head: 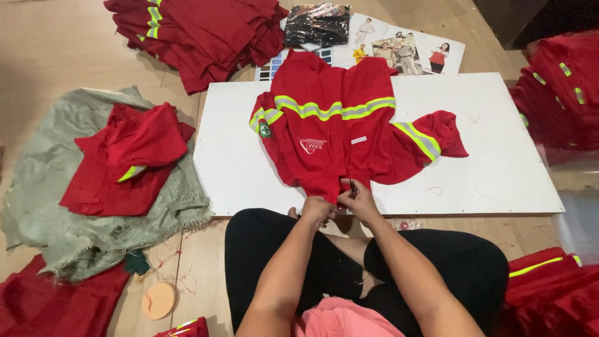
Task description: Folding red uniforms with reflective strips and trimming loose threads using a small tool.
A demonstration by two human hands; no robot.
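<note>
Shirt: my red shirt (331, 134) with reflective yellow-grey stripes lies spread on the white board (499, 162).
Hands: my left hand (317, 209) pinches its collar edge; my right hand (355, 198) grips small snips (352, 187), I think.

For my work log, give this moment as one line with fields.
left hand: pinching shirt edge | right hand: holding small dark tool at same edge | red shirt: spread on white board | shirt pile: on sack, left

Pretty evenly lit indoor shot, warm-ish tone, soft light from above so shadows stay faint. The white board (499, 156) is the brightest thing but isn't blown out. There's some glare on the shiny black plastic bag (316, 24) up top. Focus is decent in the middle; the red garments (561, 93) at the right edge look softer and a bit stretched. The top right corner goes dark.
</note>
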